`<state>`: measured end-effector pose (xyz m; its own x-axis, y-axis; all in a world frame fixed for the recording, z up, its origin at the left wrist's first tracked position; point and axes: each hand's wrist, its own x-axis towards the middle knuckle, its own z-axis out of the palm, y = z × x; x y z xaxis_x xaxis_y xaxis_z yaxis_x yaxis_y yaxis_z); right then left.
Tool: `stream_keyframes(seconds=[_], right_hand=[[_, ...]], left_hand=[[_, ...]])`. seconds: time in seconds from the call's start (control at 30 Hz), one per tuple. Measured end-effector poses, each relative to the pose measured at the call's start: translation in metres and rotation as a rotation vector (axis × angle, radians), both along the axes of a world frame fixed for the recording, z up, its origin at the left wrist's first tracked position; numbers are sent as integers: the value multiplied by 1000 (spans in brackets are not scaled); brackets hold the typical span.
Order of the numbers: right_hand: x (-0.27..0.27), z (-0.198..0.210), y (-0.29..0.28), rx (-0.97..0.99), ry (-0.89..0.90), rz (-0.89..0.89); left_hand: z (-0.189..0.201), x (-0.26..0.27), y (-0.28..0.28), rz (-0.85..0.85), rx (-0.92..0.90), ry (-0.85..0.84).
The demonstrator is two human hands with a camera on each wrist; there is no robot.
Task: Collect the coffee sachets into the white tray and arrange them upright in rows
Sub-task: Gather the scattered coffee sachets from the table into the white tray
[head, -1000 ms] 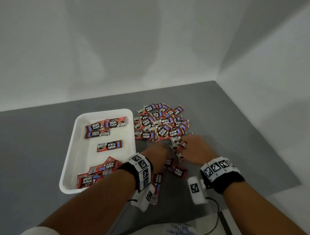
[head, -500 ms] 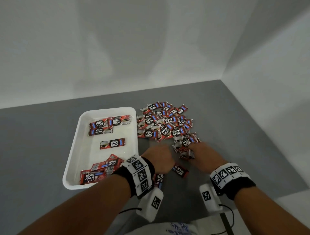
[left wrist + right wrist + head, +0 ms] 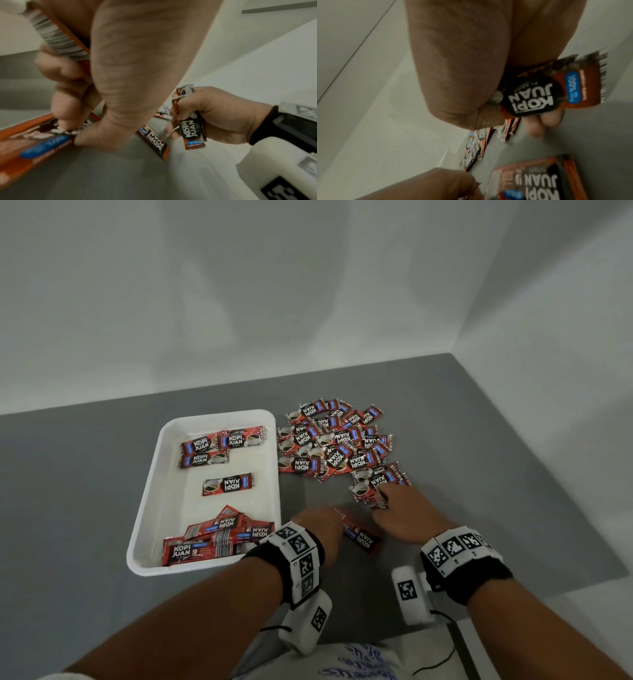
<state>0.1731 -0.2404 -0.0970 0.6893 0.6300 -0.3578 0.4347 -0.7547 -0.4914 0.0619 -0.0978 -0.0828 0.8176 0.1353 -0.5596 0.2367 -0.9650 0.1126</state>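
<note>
Grey worktop (image 3: 85, 491) under white walls carries the white tray (image 3: 150, 501), several sachets lying flat inside, and the sachet pile (image 3: 337, 445) beside it. Since a second ago both hands have drawn back from the pile toward the body. Left wrist view: the left hand (image 3: 106, 75) has its fingers curled round a sachet stack (image 3: 56, 35). Right wrist view: the right hand (image 3: 471, 56) clutches a sachet bundle (image 3: 547, 92).

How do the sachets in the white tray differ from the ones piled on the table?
The tray sachets are few, mostly spread apart inside the white tray; the pile of sachets is bigger and overlaps heavily on the grey table. Neither group stands upright. Both share the same red Kopi Juan wrapper.
</note>
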Motion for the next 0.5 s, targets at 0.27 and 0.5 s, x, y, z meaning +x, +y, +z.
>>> stream_keyframes(seconds=[0.27, 0.5], right_hand=[[-18, -16, 13, 38, 30, 49], [-17, -26, 28, -125, -1, 93]], left_hand=[[19, 18, 9, -80, 31, -127], [33, 66, 66, 111, -77, -285]])
